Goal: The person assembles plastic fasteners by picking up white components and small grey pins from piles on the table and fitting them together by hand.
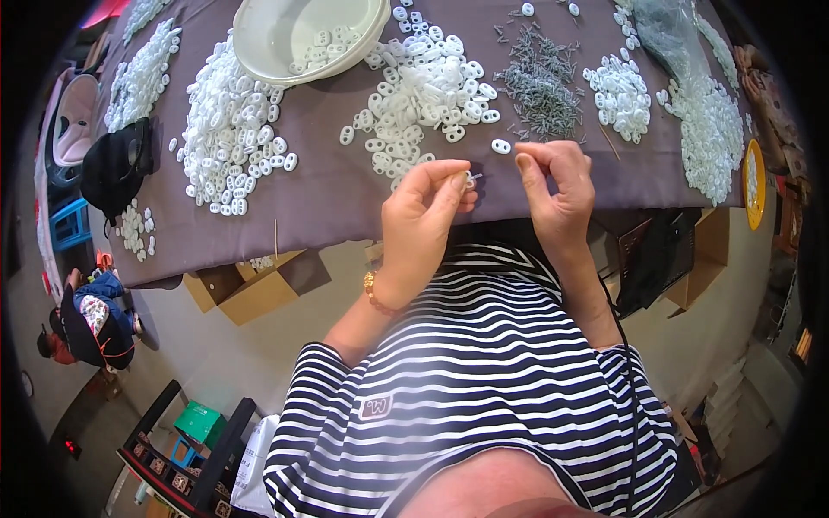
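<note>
My left hand point(420, 220) is closed in a pinch on a small white oval plastic piece point(470, 181), mostly covered by the fingers. A thin grey screw point(477, 176) sticks out of it toward the right. My right hand point(560, 190) is a short way to the right, thumb and forefinger pressed together. Whatever those fingertips may hold is too small to make out. A single white two-hole oval piece point(501, 147) lies between the hands on the dark cloth. Beyond the right hand spreads a heap of grey screws point(542, 86).
Loose white oval pieces form a heap point(427, 82) ahead and a larger heap point(223, 129) to the left. A cream bowl point(281, 26) holds several more. Small white parts point(712, 138) and a clear plastic bag point(665, 34) lie at right. A black cap point(121, 168) sits at the left edge.
</note>
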Demonstrator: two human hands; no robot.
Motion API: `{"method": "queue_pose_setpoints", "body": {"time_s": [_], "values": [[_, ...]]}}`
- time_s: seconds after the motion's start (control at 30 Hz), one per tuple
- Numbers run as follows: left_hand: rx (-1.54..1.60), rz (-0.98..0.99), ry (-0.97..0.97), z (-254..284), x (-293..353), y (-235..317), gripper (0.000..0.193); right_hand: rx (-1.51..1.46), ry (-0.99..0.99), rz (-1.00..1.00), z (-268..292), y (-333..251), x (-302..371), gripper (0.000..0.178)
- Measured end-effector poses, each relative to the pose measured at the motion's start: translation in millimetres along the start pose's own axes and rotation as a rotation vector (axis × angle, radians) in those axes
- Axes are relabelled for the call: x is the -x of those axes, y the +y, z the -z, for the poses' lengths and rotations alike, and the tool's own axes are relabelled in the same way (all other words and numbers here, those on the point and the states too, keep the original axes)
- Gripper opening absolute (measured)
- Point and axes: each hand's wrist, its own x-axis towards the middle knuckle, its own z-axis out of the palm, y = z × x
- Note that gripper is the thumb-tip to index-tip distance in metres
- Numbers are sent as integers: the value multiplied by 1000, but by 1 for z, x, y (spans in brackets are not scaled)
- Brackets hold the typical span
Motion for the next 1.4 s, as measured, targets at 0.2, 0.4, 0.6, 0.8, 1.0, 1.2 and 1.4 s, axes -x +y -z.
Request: {"method": "queue_pose_setpoints", "body": {"time_s": [0.2,0.4,0.6,0.8,1.0,1.2,1.4], "values": [[8,-16,11,3,-1,0,18,305,-11,208,-13,9,-1,24],[13,-24,17,3,-3,-1,19,336,-53,232,-13,4,-7,29],[12,-26,19,2,-4,0,20,-359,-99,-172,-9,-6,1,19],[59,1,8,4,-4,2,20,-980,-342,-623,4,-10,-5,30],[89,31,7,3,-4,4,20,-1149,-456,-697,7,-3,-7,29],[107,36,-23,0,-2,6,19,-1067,-322,-813,3,-9,-8,24],[97,41,-43,-2,-3,3,19,-1010,-337,-745,4,-14,-7,28]]}}
